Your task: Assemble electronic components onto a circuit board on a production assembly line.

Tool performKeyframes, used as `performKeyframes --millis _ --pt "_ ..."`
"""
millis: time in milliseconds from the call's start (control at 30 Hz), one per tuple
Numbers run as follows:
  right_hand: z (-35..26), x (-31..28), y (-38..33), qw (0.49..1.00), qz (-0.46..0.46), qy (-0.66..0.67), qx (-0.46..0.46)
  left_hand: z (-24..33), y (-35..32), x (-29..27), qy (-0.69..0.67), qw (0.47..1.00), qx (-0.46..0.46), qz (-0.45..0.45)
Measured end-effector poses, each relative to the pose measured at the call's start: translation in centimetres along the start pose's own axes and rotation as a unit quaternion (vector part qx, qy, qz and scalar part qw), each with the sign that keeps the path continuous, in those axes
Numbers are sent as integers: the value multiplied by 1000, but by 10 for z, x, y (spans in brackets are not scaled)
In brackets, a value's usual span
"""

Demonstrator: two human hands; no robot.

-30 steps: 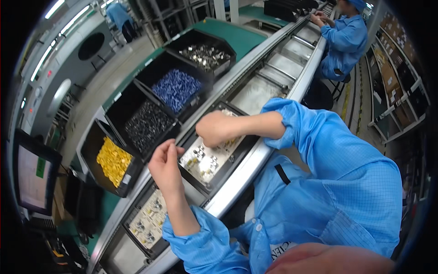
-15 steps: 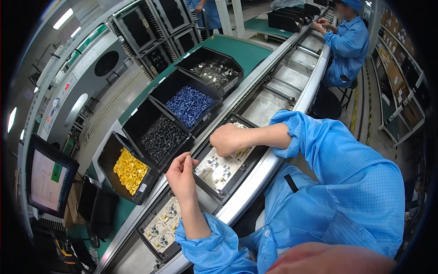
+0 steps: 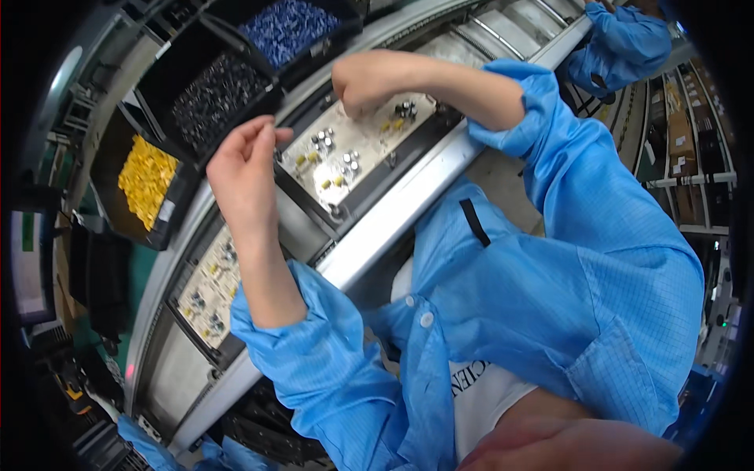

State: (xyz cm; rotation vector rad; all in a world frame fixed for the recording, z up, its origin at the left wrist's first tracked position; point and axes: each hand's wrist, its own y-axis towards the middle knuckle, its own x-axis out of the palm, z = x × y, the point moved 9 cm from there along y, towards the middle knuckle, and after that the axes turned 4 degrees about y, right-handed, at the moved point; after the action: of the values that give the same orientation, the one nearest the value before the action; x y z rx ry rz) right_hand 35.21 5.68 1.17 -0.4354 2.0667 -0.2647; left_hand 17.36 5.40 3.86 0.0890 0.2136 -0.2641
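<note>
My right hand [image 3: 367, 82] is curled closed over the far part of a pale circuit board [image 3: 363, 141]; its fingertips and anything in them are hidden. Small silver and yellow parts stand on that board, which lies in a black frame [image 3: 375, 182]. My left hand [image 3: 245, 153] is raised off the board's left end, near the bin of black parts [image 3: 216, 102]. Its thumb and fingers are drawn together, and whatever they pinch is too small to make out. A second populated circuit board [image 3: 206, 284] lies beyond my left forearm, in another frame on the line.
Bins of yellow parts [image 3: 146, 182] and blue parts [image 3: 289, 31] flank the black-parts bin along the far side. The metal conveyor rail [image 3: 369, 235] runs diagonally in front of me. A monitor [image 3: 31, 263] stands at the left. Another person in blue [image 3: 624, 47] sits at the upper right.
The whole view has tilted down, so bins, boards and hands appear higher and further left. Both hands remain closed, the right over the same board and the left near its left end.
</note>
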Motion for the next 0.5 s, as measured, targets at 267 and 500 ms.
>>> performKeyframes --millis 267,500 --pt "2 8 2 997 35 -66 -2 -2 -6 2 4 1000 -10 3" --pt "-6 9 1 991 39 -128 5 -2 -7 3 1 1000 -3 -4"
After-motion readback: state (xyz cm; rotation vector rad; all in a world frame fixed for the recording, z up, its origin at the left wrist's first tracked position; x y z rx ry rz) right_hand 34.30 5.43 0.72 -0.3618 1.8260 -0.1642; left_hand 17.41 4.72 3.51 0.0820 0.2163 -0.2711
